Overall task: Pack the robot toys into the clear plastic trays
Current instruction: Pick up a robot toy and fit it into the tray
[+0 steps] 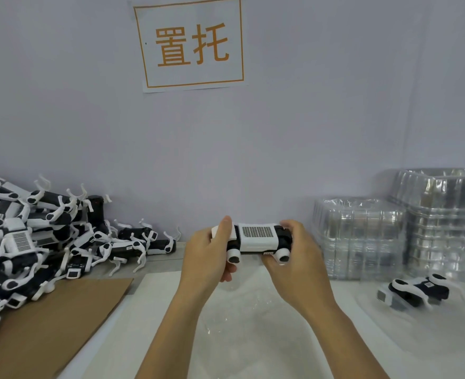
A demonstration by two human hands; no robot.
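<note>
A black and white robot toy (256,237) with a dotted grid panel on top is held level in the air above the table's middle. My left hand (212,250) grips its left end and my right hand (294,258) grips its right end. Below them lies a clear plastic tray (242,321), hard to make out on the white surface. A second robot toy (417,292) lies in another clear tray (444,332) at the right. A big pile of robot toys (42,236) fills the left side.
Two stacks of clear plastic trays (362,236) (450,220) stand at the back right against the wall. A brown cardboard sheet (50,326) lies under the toy pile at the left. A paper sign (190,43) hangs on the wall.
</note>
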